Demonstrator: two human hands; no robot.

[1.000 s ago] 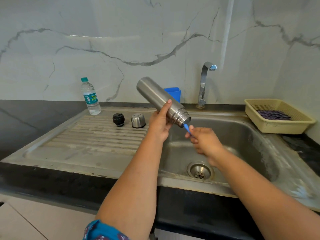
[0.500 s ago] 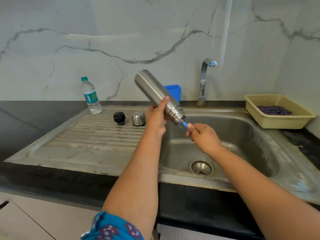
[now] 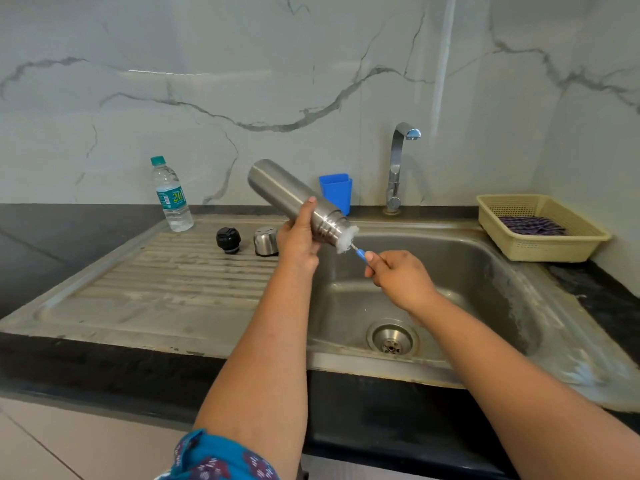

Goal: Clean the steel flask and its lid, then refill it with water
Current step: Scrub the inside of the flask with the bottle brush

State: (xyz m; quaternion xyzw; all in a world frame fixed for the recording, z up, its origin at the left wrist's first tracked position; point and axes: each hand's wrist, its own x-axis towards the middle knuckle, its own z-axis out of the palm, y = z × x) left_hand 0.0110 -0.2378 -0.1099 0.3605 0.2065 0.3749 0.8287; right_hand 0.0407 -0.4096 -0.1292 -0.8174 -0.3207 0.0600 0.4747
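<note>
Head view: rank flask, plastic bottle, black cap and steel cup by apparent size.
1. flask, nearer the camera
2. plastic bottle
3. black cap and steel cup: look alike, too close to rank

Steel flask [image 3: 294,197]: bare brushed cylinder, uncapped, tilted with base toward 10 o'clock and threaded mouth toward 4 o'clock, held in air over left edge of sink basin [image 3: 485,278]. White bristles of brush [image 3: 348,242] fill mouth; blue handle sticks out toward 4 o'clock. Black stopper [image 3: 228,239] upright on ribbed drainboard [image 3: 173,271], at 8 o'clock from flask. Steel cup lid [image 3: 265,240] just right of stopper, near but apart.
</note>
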